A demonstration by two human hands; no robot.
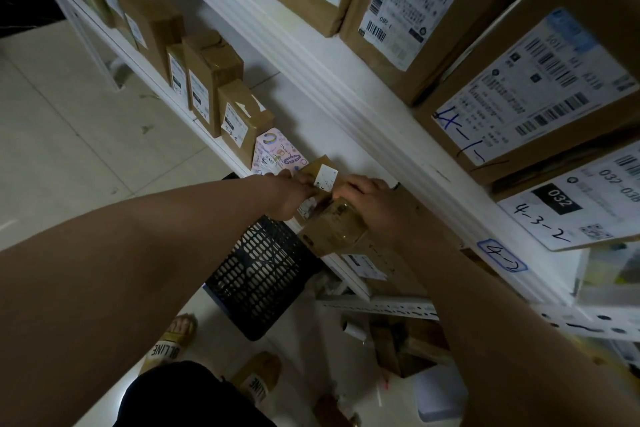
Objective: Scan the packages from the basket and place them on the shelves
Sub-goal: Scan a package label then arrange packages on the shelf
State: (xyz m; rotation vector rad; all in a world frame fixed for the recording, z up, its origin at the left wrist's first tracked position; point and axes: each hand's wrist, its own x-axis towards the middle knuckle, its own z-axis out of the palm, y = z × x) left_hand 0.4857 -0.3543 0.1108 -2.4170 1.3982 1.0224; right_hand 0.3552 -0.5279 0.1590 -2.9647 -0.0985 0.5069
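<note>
Both hands met at the shelf (pixel 346 146) edge. The left hand (pixel 289 196) pinched a small box (pixel 323 177) with a white label, standing on the shelf beside a pink package (pixel 273 152). The right hand (pixel 367 199) curled over a taped box (pixel 334 230), fingertips hidden. The basket (pixel 258 276) sat on the floor below

A brown package (pixel 334 227), glossy with tape and bearing a white label, is held tilted at the front edge of the white shelf (pixel 329 135), gripped between the left hand (pixel 294 196) and right hand (pixel 369 199). The dark perforated basket (pixel 259 274) sits on the floor below.
</note>
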